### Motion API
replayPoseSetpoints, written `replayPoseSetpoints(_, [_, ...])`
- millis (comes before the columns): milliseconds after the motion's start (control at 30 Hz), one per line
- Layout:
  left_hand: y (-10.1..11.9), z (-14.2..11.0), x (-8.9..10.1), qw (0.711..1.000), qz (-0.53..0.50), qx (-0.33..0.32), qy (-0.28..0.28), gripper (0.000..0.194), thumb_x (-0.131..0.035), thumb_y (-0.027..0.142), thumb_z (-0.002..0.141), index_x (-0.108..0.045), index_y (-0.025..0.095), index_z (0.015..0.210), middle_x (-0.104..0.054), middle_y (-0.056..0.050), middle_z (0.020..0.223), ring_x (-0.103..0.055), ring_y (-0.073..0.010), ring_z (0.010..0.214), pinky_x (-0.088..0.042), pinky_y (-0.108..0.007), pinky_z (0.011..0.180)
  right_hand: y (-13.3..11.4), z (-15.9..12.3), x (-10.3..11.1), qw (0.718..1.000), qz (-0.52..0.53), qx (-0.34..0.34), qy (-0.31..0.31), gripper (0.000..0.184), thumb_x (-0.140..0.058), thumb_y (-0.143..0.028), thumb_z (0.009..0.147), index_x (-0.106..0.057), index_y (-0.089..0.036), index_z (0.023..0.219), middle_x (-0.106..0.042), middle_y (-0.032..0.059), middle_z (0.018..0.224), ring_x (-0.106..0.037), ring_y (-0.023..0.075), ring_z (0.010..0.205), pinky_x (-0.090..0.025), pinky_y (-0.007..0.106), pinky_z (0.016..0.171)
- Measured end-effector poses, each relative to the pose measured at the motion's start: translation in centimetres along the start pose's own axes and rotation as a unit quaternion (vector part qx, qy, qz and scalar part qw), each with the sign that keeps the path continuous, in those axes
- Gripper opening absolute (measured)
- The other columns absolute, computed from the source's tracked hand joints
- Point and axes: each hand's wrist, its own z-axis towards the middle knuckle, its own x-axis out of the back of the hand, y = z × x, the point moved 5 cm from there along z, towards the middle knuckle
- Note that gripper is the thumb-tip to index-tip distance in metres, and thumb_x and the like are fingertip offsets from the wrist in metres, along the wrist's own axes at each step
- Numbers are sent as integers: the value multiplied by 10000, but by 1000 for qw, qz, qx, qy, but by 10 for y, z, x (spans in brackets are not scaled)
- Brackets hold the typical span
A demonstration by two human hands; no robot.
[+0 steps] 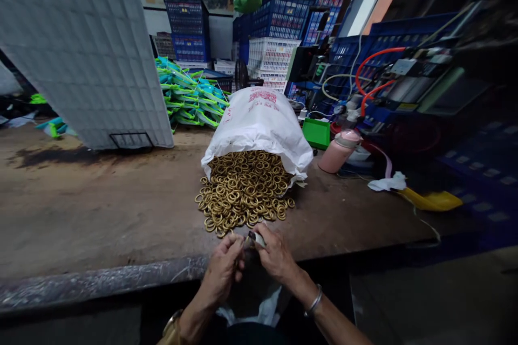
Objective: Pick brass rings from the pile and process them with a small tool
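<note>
A white woven sack [261, 124] lies on its side on the brown workbench [101, 210], spilling a heap of brass rings [243, 188] toward me. Both my hands meet at the bench's front edge, just below the heap. My left hand [222, 272] is closed, fingers pinched together on something I cannot make out. My right hand [275, 253] is closed on a small pale part with a dark tip [256, 237]. A bracelet shows on the right wrist, a watch on the left.
A grey quilted panel [81, 48] leans at the back left. Green-blue plastic parts [190, 94] are piled behind. A pink bottle [339, 151], green box [316, 132], yellow scoop [433, 200] and a machine with red hoses [388, 81] stand right. Blue crates [279, 16] are stacked behind.
</note>
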Motion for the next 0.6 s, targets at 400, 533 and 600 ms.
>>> replayPoseSetpoints(400, [24,-8,3,968,180,-174,22,211,-539,331,757,-602,156,659,-537,8,607,-487,-124,609,-388,-220,615,-15,2,-18,967,236,-89,-42,249,-377,-368,830,-449,-183,679,-447,-46,587,-418,91,558,-341,203,546])
replayPoseSetpoints(533, [27,-11,1,966,187,-179,8,217,-534,328,761,-604,154,652,-550,-3,622,-492,-131,625,-389,-227,633,-14,3,-22,942,302,-132,-58,240,-389,-371,803,-424,-185,654,-417,-53,569,-382,84,525,-337,203,523])
replayPoseSetpoints(600, [23,-10,3,973,172,-152,5,220,-550,351,748,-588,150,669,-519,12,602,-459,-107,576,-374,-208,576,-13,5,-20,946,292,-133,-36,223,-421,-360,778,-422,-183,643,-404,-53,583,-377,86,547,-336,203,533])
